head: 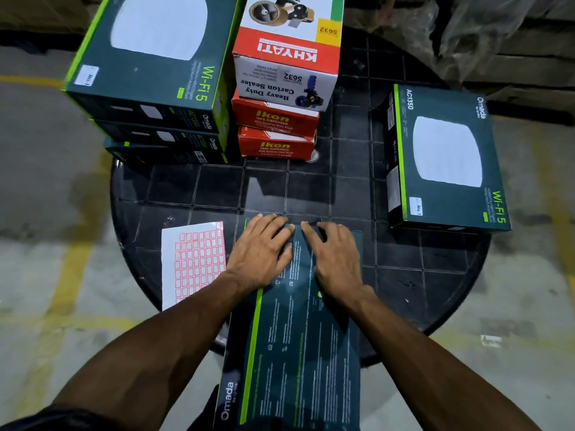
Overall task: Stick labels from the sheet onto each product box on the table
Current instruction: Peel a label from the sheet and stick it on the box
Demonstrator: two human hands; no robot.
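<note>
A dark teal Omada box [292, 343] lies back side up at the near edge of the round black table [404, 275]. My left hand [259, 251] and my right hand [334, 258] both rest flat on its far end, fingers fairly straight, fingertips almost meeting. The label sheet [193, 262], white with red-bordered stickers, lies on the table just left of my left hand. Another Omada box [448, 157] at the right carries a white "No.1" label [417, 206]. The top box of a left-hand Omada stack [155, 57] also bears a white label [88, 76].
A Khyati carton sealer box [286, 51] sits atop two red Ikon tape dispenser boxes [277, 132] at the table's back centre. Concrete floor with yellow lines [71, 253] surrounds the table. Wrapped cartons [497, 42] stand at the back right.
</note>
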